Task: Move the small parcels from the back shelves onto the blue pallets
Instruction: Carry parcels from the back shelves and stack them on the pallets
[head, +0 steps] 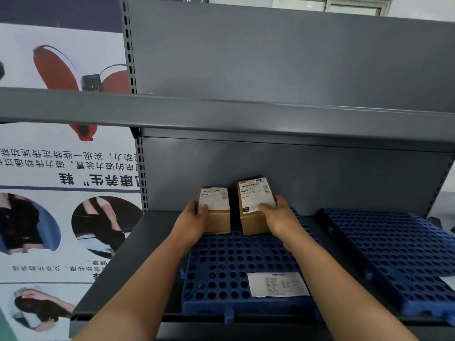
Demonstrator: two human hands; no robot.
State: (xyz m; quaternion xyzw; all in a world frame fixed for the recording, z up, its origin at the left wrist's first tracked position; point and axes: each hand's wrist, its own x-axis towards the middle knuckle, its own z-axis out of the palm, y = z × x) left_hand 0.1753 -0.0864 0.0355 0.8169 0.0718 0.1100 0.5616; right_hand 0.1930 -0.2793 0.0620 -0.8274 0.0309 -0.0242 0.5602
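Observation:
Two small brown cardboard parcels with white shipping labels stand side by side at the far end of the left blue pallet (229, 264), on the lower grey shelf. My left hand (193, 219) grips the left parcel (218, 212) from its left side. My right hand (280, 217) grips the right parcel (254, 205) from its right side, thumb on its label. A second blue pallet (384, 249) lies to the right with nothing on its visible part.
A loose white paper label (277, 284) lies on the near part of the left pallet. The upper grey shelf (221, 114) overhangs the work area. A printed poster wall (61, 168) stands on the left, beside the shelf's slotted upright (141, 173).

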